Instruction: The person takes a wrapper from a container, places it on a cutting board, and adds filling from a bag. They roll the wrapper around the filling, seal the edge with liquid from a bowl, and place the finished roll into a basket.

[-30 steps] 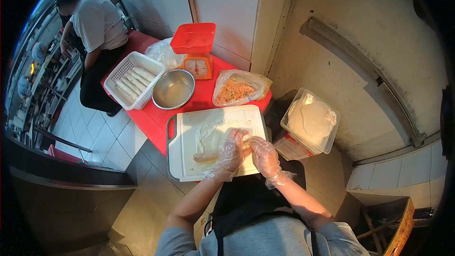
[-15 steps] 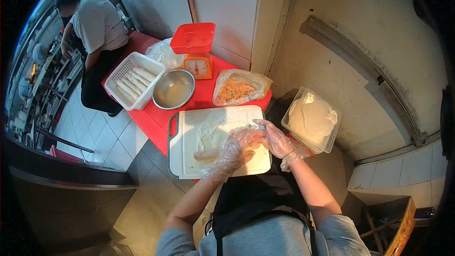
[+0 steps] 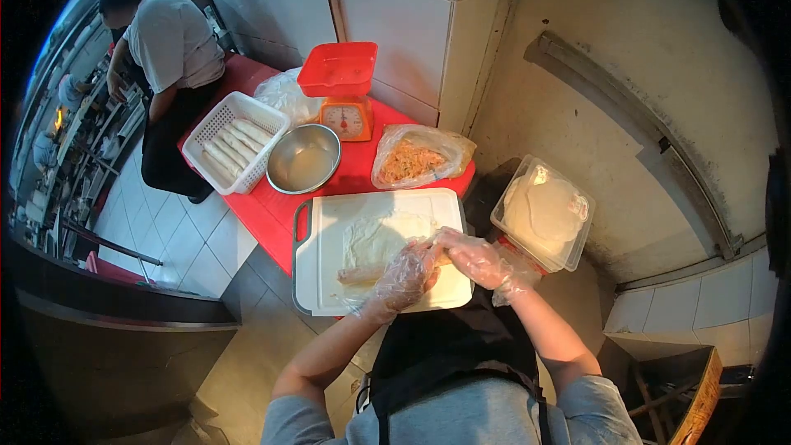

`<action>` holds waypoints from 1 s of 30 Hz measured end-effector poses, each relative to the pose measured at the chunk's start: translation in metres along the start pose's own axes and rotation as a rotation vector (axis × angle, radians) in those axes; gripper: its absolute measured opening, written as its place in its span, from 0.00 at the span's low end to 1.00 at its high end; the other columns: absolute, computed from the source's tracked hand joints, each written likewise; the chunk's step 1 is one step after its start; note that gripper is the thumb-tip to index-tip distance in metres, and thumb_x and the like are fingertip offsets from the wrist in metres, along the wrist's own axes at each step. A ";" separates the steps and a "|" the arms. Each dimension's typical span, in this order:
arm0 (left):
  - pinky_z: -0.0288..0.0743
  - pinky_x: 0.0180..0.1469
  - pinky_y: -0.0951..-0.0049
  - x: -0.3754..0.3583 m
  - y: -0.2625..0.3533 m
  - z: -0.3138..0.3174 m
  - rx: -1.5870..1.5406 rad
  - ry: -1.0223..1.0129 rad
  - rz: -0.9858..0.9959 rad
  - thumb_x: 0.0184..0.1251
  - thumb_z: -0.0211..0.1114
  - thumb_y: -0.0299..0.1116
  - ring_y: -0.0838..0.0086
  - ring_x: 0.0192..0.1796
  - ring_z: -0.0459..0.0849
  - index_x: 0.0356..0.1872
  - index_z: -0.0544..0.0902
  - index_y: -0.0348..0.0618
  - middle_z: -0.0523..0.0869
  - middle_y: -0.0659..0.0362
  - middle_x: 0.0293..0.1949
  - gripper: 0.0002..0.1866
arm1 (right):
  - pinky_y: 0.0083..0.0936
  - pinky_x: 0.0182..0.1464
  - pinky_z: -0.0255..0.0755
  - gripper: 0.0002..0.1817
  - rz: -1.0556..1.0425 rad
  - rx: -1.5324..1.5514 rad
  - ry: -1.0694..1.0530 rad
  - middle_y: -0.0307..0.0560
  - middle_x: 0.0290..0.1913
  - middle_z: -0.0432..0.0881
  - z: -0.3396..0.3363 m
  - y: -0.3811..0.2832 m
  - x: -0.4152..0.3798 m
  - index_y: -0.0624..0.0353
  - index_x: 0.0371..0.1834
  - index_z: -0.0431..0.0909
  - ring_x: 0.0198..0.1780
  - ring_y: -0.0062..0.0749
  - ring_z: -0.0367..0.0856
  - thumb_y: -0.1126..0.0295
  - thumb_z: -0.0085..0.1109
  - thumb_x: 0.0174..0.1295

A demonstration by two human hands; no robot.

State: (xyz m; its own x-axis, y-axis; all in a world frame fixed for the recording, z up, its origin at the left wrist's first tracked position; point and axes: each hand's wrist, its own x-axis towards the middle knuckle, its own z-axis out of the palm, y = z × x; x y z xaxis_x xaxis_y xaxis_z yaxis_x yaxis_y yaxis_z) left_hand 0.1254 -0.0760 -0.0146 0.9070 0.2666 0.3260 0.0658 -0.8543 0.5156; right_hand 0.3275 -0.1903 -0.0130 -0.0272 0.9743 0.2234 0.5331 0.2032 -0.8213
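Observation:
A thin, pale wrapper sheet point(image 3: 375, 239) lies on the white cutting board point(image 3: 317, 280), with a pinkish roll of filling point(image 3: 361, 274) along its near edge. My left hand point(image 3: 404, 277), in a clear plastic glove, is curled over the right part of that near edge and covers it. Gloved the same way, my right hand point(image 3: 476, 260) meets it at the wrapper's right end, fingers pressed together. Both hands appear closed on the wrapper there, though the fingertips are partly hidden.
On the red table point(image 3: 259, 218) stand a white basket point(image 3: 236, 180) of several rolls, a metal bowl point(image 3: 303, 158), an orange scale point(image 3: 344, 118) and a bag of orange filling point(image 3: 412, 158). A clear tub of wrappers point(image 3: 544, 210) is at right. A person point(image 3: 173, 41) sits at left.
My right hand has moved left and slightly down, its fingers now closed against the left hand's fingers. The left hand stays over the roll. The view has shifted slightly.

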 end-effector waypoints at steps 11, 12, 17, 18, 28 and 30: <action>0.73 0.63 0.51 0.003 0.004 -0.007 -0.029 0.031 -0.034 0.59 0.70 0.29 0.45 0.58 0.80 0.63 0.75 0.39 0.82 0.41 0.55 0.29 | 0.37 0.76 0.56 0.33 0.191 0.198 -0.050 0.56 0.69 0.76 -0.029 0.017 0.065 0.59 0.65 0.78 0.74 0.40 0.70 0.44 0.34 0.79; 0.73 0.63 0.51 0.002 0.004 -0.006 -0.011 0.044 -0.025 0.59 0.70 0.29 0.45 0.58 0.80 0.63 0.75 0.39 0.82 0.42 0.55 0.29 | 0.35 0.77 0.56 0.33 0.260 0.461 0.049 0.57 0.66 0.79 -0.034 0.008 0.069 0.58 0.62 0.81 0.73 0.39 0.71 0.43 0.35 0.79; 0.73 0.61 0.50 0.003 0.003 -0.005 -0.018 0.094 -0.018 0.59 0.70 0.30 0.48 0.57 0.81 0.64 0.75 0.41 0.82 0.44 0.55 0.29 | 0.39 0.58 0.78 0.13 -0.267 -0.216 -0.018 0.50 0.48 0.88 -0.035 -0.006 0.040 0.56 0.48 0.87 0.54 0.44 0.85 0.66 0.67 0.62; 0.73 0.62 0.50 0.003 -0.001 -0.003 -0.042 0.107 -0.021 0.59 0.71 0.31 0.49 0.57 0.81 0.64 0.75 0.42 0.82 0.44 0.55 0.29 | 0.41 0.58 0.77 0.16 -0.301 -0.271 -0.042 0.50 0.49 0.87 -0.029 -0.002 0.028 0.55 0.51 0.86 0.54 0.46 0.84 0.65 0.69 0.59; 0.60 0.68 0.38 -0.056 0.047 -0.013 0.446 0.091 -0.216 0.67 0.67 0.41 0.50 0.70 0.70 0.69 0.73 0.47 0.74 0.51 0.68 0.29 | 0.46 0.53 0.75 0.17 0.001 -0.380 -0.045 0.52 0.47 0.86 -0.017 -0.033 0.028 0.57 0.52 0.83 0.50 0.51 0.83 0.68 0.66 0.60; 0.59 0.69 0.37 -0.056 0.031 -0.024 0.419 0.046 -0.248 0.70 0.65 0.41 0.51 0.71 0.69 0.70 0.73 0.48 0.73 0.50 0.69 0.28 | 0.46 0.51 0.76 0.12 0.019 -0.341 -0.014 0.52 0.45 0.86 -0.011 -0.025 0.031 0.58 0.47 0.84 0.47 0.51 0.84 0.69 0.63 0.61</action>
State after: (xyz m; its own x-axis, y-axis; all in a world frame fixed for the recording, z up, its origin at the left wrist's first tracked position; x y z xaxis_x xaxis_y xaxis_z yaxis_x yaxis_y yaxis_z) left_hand 0.0670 -0.1068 0.0021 0.8241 0.4963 0.2731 0.4481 -0.8660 0.2218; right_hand 0.3230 -0.1660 0.0204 -0.0249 0.9794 0.2003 0.7855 0.1431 -0.6021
